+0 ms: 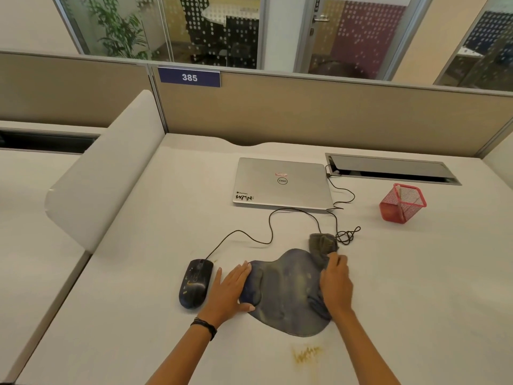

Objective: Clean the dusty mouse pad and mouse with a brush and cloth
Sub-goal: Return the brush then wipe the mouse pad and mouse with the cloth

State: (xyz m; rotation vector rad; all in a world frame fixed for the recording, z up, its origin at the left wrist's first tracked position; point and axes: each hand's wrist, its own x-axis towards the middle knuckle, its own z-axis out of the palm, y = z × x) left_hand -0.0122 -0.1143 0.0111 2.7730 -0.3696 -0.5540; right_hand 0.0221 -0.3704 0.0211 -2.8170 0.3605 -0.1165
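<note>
A dark blue mouse pad (286,293) with yellowish dust lies on the white desk in front of me. My left hand (230,290) lies flat on the pad's left edge, fingers straight. My right hand (336,282) grips a grey cloth (323,244) at the pad's upper right edge, and part of the cloth trails beyond the pad. A black wired mouse (195,283) with yellow specks sits on the desk just left of my left hand, its cable running back toward the laptop. No brush is in view.
A closed silver laptop (281,183) lies behind the pad. A red mesh pen holder (402,202) stands at the right. A tangled cable (347,234) lies near the cloth. Yellow dust (306,354) marks the desk in front of the pad. A white divider (105,168) rises at the left.
</note>
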